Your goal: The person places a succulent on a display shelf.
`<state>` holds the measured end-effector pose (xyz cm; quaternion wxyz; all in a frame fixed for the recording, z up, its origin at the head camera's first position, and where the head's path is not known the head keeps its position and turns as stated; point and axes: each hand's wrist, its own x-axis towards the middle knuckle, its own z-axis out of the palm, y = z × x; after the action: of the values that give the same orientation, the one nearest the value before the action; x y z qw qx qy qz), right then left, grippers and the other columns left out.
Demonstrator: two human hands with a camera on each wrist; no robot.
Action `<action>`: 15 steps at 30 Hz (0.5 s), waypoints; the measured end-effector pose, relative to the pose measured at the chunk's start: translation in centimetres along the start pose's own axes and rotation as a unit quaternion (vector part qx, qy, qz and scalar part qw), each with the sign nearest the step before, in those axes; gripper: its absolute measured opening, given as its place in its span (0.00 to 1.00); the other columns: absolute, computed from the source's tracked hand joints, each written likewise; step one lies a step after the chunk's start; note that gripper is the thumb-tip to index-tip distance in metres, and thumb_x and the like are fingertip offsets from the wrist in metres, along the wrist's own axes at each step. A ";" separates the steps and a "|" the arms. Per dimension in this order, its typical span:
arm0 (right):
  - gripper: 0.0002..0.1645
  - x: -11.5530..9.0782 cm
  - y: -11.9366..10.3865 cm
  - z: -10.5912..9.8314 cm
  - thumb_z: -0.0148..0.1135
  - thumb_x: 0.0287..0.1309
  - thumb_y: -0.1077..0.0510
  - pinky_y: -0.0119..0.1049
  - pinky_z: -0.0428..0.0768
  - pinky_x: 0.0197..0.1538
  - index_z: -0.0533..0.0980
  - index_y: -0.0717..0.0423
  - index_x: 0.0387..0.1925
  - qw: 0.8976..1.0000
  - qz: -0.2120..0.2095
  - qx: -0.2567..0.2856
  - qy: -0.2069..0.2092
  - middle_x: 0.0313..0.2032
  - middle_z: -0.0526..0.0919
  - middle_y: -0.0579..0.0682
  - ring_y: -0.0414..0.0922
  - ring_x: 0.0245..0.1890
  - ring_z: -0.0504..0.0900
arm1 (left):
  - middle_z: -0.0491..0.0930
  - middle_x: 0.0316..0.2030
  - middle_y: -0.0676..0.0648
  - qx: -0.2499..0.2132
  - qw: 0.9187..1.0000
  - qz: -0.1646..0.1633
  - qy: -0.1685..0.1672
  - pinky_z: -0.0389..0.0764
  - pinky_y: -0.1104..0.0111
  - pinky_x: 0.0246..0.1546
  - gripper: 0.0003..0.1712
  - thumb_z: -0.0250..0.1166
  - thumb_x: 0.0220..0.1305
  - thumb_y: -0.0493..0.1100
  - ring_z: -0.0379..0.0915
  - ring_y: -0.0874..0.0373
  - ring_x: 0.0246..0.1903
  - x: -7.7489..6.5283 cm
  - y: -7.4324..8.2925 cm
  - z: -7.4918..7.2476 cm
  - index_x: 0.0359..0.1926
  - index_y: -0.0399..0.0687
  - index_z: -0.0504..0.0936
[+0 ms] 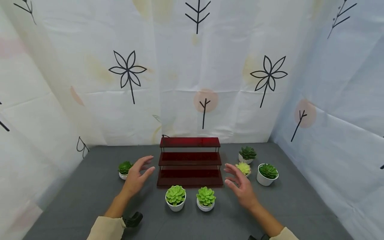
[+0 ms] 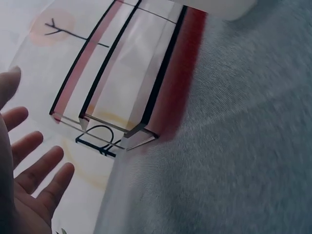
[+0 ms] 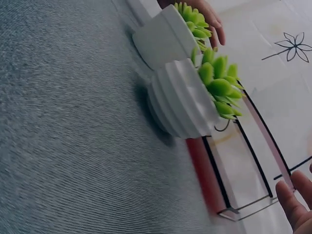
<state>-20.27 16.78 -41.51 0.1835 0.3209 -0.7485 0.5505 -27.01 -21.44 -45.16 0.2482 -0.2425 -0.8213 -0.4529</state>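
Note:
A dark red three-tier shelf (image 1: 189,176) stands at the middle of the grey table, its tiers bare. My left hand (image 1: 137,178) hovers left of it, fingers loosely spread and holding nothing. Beside that hand sits a dark green succulent (image 1: 124,167), partly hidden behind it. On the shelf's other side my right hand (image 1: 241,186) is held up with relaxed fingers and nothing in them. It partly covers a yellow-green succulent (image 1: 243,168). Between the hands, in front of the shelf, stand two bright green succulents, one in a smooth white pot (image 1: 175,207) and one in a ribbed white pot (image 3: 180,100).
Right of the right hand are a dark green succulent in a white pot (image 1: 265,180) and another dark succulent (image 1: 247,153) farther back. White printed cloth (image 1: 180,66) hangs behind and along both sides of the grey table (image 1: 99,186).

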 end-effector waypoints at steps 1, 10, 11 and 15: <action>0.30 -0.2 0.1 0.2 0.51 0.51 0.75 0.37 0.70 0.46 0.56 0.73 0.57 1.000 0.005 0.009 -0.005 0.53 0.63 0.65 0.63 0.50 0.64 | 0.70 0.49 0.45 -0.008 1.000 -0.012 -0.002 0.69 0.56 0.41 0.25 0.60 0.56 0.41 0.67 0.49 0.47 -0.1 0.0 0.1 0.55 0.45 0.68; 0.32 -1.3 2.7 1.4 0.48 0.54 0.73 0.40 0.70 0.47 0.54 0.63 0.61 0.991 0.064 0.089 -0.080 0.55 0.61 0.62 0.65 0.51 0.62 | 0.66 0.53 0.38 -0.057 0.994 -0.093 -0.021 0.66 0.48 0.42 0.25 0.59 0.56 0.42 0.64 0.41 0.49 0.6 1.0 1.1 0.55 0.44 0.67; 0.32 -1.3 3.2 1.6 0.48 0.54 0.73 0.40 0.69 0.47 0.53 0.62 0.61 0.988 0.069 0.104 -0.096 0.56 0.61 0.62 0.65 0.51 0.62 | 0.65 0.53 0.38 -0.059 0.993 -0.099 -0.021 0.66 0.48 0.42 0.25 0.59 0.56 0.42 0.63 0.40 0.49 0.7 1.4 1.2 0.55 0.43 0.67; 0.34 -1.7 4.9 2.1 0.49 0.54 0.72 0.43 0.69 0.48 0.52 0.58 0.62 0.972 0.092 0.151 -0.154 0.57 0.59 0.65 0.64 0.53 0.60 | 0.65 0.54 0.39 -0.073 0.989 -0.127 -0.022 0.66 0.50 0.43 0.25 0.59 0.56 0.42 0.62 0.41 0.50 0.9 2.3 1.5 0.56 0.42 0.67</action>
<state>-22.24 16.22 -46.71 -0.0365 0.3556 -0.7023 0.6157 -26.53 -18.88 -43.83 0.1517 -0.1635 -0.8158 -0.5336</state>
